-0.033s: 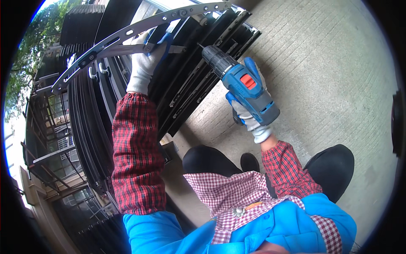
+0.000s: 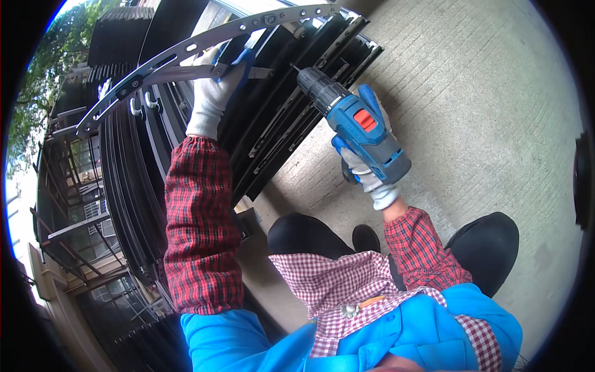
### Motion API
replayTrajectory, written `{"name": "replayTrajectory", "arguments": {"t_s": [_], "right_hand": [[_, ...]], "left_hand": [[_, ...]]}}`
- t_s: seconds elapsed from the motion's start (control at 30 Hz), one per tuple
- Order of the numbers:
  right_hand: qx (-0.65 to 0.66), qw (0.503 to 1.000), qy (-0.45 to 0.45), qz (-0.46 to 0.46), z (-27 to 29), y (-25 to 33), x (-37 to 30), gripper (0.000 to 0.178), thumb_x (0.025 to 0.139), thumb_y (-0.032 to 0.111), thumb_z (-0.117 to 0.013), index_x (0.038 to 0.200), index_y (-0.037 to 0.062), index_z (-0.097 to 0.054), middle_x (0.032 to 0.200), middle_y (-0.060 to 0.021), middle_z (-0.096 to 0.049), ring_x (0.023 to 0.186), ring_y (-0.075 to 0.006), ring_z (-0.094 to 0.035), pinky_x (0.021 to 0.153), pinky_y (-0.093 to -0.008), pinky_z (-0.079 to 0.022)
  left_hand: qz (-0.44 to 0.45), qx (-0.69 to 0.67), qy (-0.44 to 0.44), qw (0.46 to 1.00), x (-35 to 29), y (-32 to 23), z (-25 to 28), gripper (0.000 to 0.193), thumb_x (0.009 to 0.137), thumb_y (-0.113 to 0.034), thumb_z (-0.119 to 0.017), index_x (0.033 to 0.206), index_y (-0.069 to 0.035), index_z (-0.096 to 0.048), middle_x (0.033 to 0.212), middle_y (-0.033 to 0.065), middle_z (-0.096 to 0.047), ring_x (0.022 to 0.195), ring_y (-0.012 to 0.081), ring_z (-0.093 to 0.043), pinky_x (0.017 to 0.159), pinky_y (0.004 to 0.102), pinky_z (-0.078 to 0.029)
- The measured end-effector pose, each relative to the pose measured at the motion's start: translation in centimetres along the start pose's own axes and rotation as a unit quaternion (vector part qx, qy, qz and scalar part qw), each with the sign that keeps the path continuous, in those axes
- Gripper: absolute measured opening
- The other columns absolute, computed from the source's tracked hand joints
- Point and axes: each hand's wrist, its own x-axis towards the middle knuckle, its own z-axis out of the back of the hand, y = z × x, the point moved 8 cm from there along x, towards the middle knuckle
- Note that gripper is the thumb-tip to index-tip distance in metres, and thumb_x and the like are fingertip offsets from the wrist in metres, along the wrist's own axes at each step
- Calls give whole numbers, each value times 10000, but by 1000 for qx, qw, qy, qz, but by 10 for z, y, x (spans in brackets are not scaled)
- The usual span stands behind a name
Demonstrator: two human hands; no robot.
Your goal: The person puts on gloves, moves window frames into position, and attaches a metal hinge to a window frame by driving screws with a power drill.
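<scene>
My left hand (image 2: 214,96), in a white glove with blue-coated fingers, is closed around the short arm of a silver metal window stay hinge (image 2: 189,48). The hinge's long slotted bar spans the upper left, over dark frame profiles (image 2: 286,93). Some of my left fingertips are hidden behind the hinge and the profiles. In my gloved right hand (image 2: 355,162) is a blue and black cordless drill (image 2: 358,121) with a red switch on top. Its bit points up and left, close to the dark profiles; whether it touches them I cannot tell.
Long black profiles (image 2: 121,180) are stacked at the left, with two white hooks (image 2: 150,100) among them. Racks and a building front (image 2: 93,235) stand farther left. Grooved concrete floor (image 2: 471,93) lies to the right. My knees (image 2: 486,248) are bent below the drill.
</scene>
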Motion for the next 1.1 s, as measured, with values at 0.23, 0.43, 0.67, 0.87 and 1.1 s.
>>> {"name": "replayTrajectory", "arguments": {"t_s": [0.23,0.43,0.67,0.87,1.1], "right_hand": [[28,999,31,21,-3,-1,2,825,728,128,-764,1410,137,-300,1286,-67,-479,1148,-205,-526,1088,-330,-354],[-39,999,-1,37,2,6,1,819,725,95,-758,1405,132,-303,1271,-68,-485,1131,-202,-532,1069,-318,-372],[-288,956,-24,-42,5,2,5,739,778,76,-685,1407,136,-302,1234,-52,-492,1083,-171,-538,1018,-302,-414],[-380,914,33,140,2,5,-7,499,935,237,-537,1380,130,-337,1087,-49,-536,951,-169,-571,956,-278,-452],[499,831,131,-207,12,-40,-14,655,928,444,-498,1370,-1,-311,1268,-262,-422,1089,-383,-509,937,-452,-466]], "left_hand": [[-13,6,-11,1000,-1,3,1,370,782,-272,-641,1054,-21,-635,821,126,-671,689,231,-640,645,305,-515],[-34,0,-18,999,5,2,-4,369,789,-299,-643,1043,-31,-637,841,123,-674,705,236,-644,649,324,-518],[0,2,1,1000,-2,-1,0,353,796,-326,-650,997,-36,-642,823,109,-675,701,230,-646,637,322,-520],[-3,-34,1,999,-1,10,0,324,804,-317,-654,967,-37,-643,793,94,-675,677,215,-645,611,298,-518],[-28,-25,-9,999,3,-8,-2,308,810,-300,-655,961,-33,-643,758,80,-672,633,196,-637,576,279,-511]]}}
